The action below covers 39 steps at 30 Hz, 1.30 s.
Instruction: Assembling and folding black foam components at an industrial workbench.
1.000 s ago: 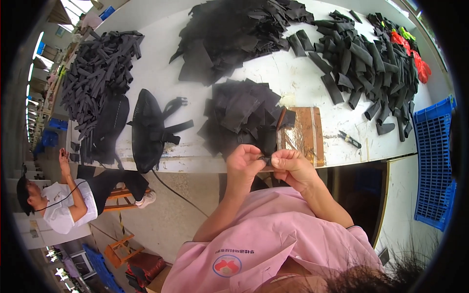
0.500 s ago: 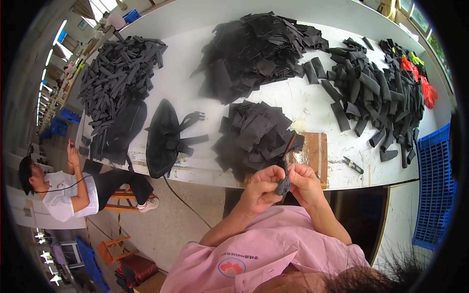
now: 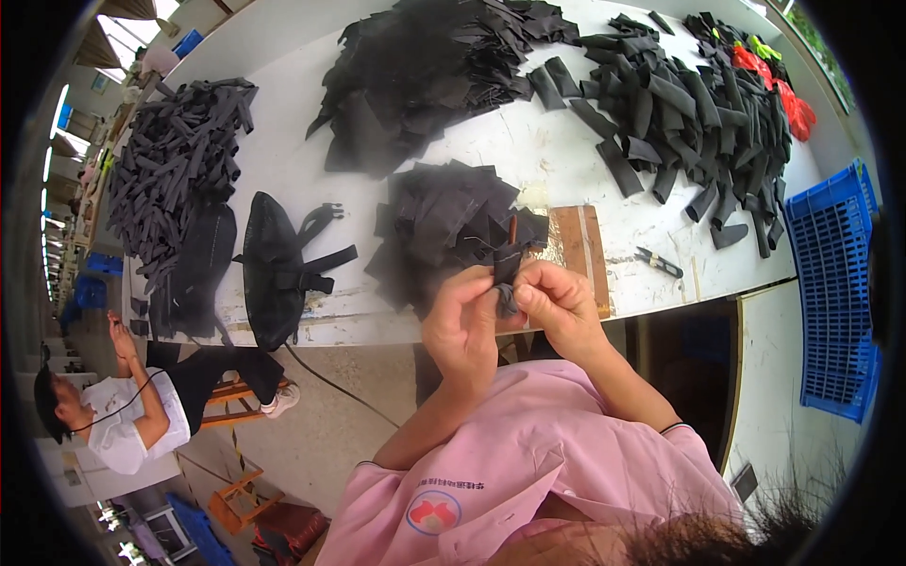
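Observation:
My left hand (image 3: pixel 462 321) and my right hand (image 3: pixel 564 307) meet at the table's front edge, both pinching a small black fabric piece (image 3: pixel 507 271). Its lower end is bunched between my fingertips, while a narrow, tube-like part stands up above them. A thin reddish-brown rod (image 3: pixel 512 229) shows at the top of the piece; whether it runs down inside is hidden. Just beyond my hands lies a pile of flat black fabric pieces (image 3: pixel 444 212), beside a brown wooden strip (image 3: pixel 583 255) on the tabletop.
A larger black fabric pile (image 3: pixel 425 85) lies at the back, with tube-like pieces (image 3: pixel 698 113) right and narrow rolled ones (image 3: pixel 179 160) left. A black strapped pouch (image 3: pixel 274 269) and thread snips (image 3: pixel 659 262) rest on the table (image 3: pixel 698 292). A blue crate (image 3: pixel 835 292) stands right. Someone sits left (image 3: pixel 132 415).
The view has shifted, so the table things sit further left and higher. The fabric piece, bunched low between my fingers before, now stretches up along the rod. Both hands keep pinching it.

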Tool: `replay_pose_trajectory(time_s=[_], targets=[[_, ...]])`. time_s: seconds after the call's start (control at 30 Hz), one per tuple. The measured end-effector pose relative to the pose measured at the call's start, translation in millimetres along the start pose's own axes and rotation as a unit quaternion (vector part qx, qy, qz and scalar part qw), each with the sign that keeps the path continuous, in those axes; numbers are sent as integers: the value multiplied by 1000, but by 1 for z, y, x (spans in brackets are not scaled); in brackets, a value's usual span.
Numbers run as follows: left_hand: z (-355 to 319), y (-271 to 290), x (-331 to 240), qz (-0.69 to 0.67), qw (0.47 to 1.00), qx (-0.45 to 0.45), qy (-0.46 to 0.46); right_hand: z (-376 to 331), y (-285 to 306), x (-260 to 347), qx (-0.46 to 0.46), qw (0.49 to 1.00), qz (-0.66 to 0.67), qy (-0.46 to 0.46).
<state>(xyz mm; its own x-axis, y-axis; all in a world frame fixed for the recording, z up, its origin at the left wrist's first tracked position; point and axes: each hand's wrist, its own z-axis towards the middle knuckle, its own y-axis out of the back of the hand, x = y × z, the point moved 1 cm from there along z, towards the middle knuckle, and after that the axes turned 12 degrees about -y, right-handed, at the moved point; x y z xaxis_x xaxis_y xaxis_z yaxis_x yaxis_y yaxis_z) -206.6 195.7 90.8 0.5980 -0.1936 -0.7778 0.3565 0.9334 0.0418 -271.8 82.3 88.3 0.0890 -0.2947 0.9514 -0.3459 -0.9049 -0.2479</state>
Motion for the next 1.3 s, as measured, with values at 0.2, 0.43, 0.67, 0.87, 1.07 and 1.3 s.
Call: replay_pose_trajectory(time_s=[0.2,0.43,0.67,0.87,1.07,1.3], targets=[[3,8,4,-298,918,-11,263,0,2,1,-37,999,-26,-17],[16,12,-7,-601,721,174,298,-5,-4,14,86,977,171,-93],[69,-2,16,-660,658,55,358,45,22,64,50,997,32,-43],[49,-8,40,-561,704,6,435,60,28,23,72,991,44,-100],[52,-9,47,-737,520,-70,425,79,40,33,123,990,-26,-66],[35,-10,52,-643,624,-38,443,71,39,8,94,990,40,-102]])
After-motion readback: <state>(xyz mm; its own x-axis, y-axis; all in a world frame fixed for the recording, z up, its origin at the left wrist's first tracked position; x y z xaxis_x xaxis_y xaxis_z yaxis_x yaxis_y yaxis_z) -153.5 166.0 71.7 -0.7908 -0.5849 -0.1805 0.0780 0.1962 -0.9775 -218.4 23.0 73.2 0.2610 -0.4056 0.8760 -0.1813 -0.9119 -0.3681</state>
